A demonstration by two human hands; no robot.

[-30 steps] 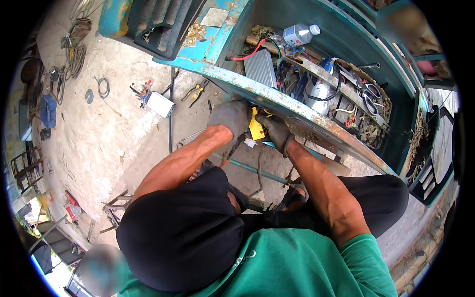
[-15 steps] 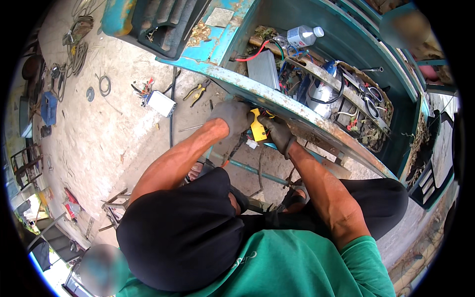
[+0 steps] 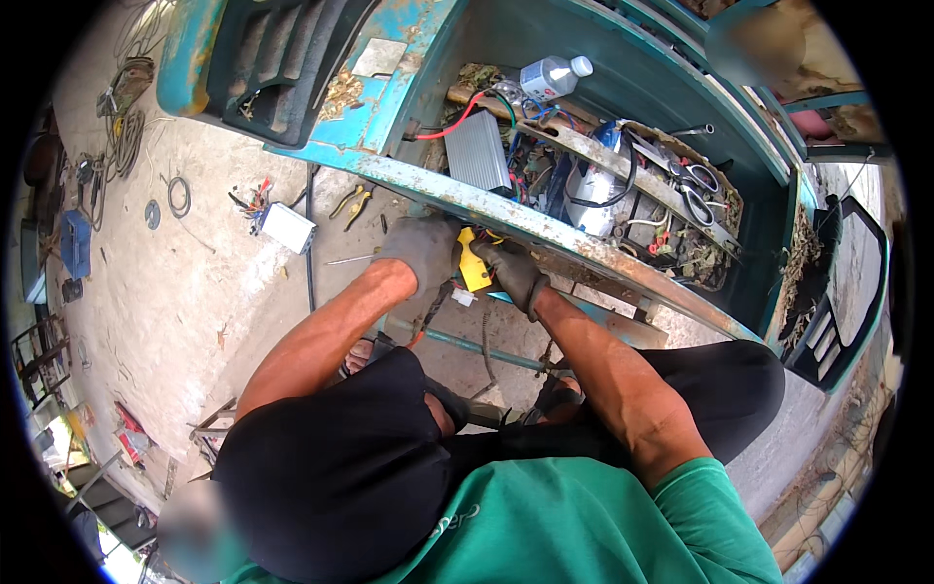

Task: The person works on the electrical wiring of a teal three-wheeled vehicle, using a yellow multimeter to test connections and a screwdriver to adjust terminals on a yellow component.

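Observation:
Both my hands wear dark grey gloves and meet under the front edge of a rusty teal metal box (image 3: 584, 229). A flat yellow piece (image 3: 474, 265) of unclear kind shows between them. My right hand (image 3: 516, 273) is closed at its right edge, with finger and thumb against it. My left hand (image 3: 423, 251) is curled at its left side; its fingertips are hidden. Thin wires (image 3: 494, 237) show just above the yellow piece. Below it hang a small white connector (image 3: 464, 295) and a dark cable (image 3: 435, 307) with an orange part.
The box holds a finned silver unit (image 3: 479, 151), a plastic bottle (image 3: 555, 78), scissors (image 3: 697, 200) and tangled wires. Pliers (image 3: 351, 206), a screwdriver (image 3: 352, 259) and a white wired box (image 3: 288, 228) lie on the floor at left. A teal bar (image 3: 467, 343) crosses below my hands.
The whole view has shifted, so the scene sits further left and slightly higher. My hands stay together at the yellow piece, which is slightly more tilted.

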